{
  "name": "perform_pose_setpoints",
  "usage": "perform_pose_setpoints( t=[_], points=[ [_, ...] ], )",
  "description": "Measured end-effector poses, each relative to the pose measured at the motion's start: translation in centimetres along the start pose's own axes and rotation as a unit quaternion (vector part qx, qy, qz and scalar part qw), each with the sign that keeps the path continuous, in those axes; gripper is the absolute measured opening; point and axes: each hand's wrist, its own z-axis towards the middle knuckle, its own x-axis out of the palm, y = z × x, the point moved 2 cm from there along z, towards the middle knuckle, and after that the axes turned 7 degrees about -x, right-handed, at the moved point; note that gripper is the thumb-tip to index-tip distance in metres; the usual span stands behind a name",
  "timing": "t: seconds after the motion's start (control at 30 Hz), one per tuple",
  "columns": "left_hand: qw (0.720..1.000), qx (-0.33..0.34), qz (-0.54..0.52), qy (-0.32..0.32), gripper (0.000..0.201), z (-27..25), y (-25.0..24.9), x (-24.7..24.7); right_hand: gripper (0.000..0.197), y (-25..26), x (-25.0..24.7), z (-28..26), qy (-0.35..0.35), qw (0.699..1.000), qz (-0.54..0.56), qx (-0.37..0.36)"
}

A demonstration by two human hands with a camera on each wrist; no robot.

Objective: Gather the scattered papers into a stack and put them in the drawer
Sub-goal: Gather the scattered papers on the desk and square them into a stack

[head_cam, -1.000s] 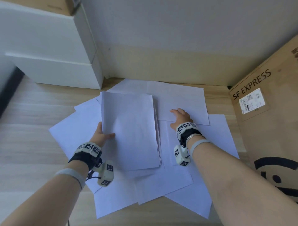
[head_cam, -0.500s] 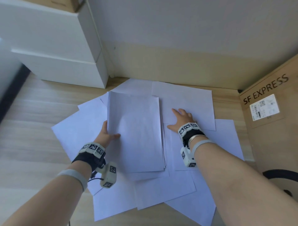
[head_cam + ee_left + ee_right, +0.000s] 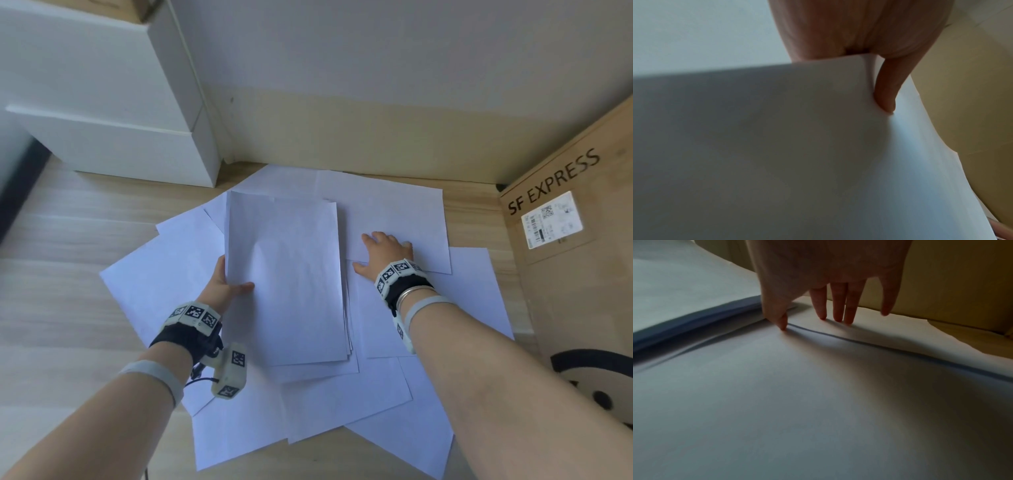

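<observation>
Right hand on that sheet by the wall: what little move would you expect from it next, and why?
Probably it slides that far sheet toward the stack and lifts it on. The right hand lies flat with straight fingers on the sheet, gripping nothing, while the left hand pinches the stack's edge. Many loose sheets lie on the floor.

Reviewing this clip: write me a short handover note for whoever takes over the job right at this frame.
Left hand grips the gathered stack by its left edge, thumb on top.
Right hand lies flat, fingers spread, on a loose sheet right of the stack.
Done: several sheets are stacked.
Left: many loose sheets lie spread on the wooden floor under and around the stack. The white drawer unit at far left looks closed; nothing is in it yet.
</observation>
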Motion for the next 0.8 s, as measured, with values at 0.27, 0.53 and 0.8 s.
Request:
perform_pose_setpoints(
  t=[0.27,0.53,0.8],
  points=[
    [1.0,-0.012,-0.017,0.0,0.071,-0.1,0.0,0.1,0.053,0.7,0.1,0.3,-0.024,1.0,-0.002,-0.014],
    [0.999,-0.011,-0.038,0.009,0.098,-0.6,-0.6,0.7,0.045,-0.8,-0.5,0.1,-0.021,1.0,0.006,-0.009],
    [0.998,-0.039,-0.019,0.049,0.059,-0.6,-1.6,2.3,0.035,-5.1,0.4,-3.9,0.091,0.992,0.051,0.077]
  ],
)
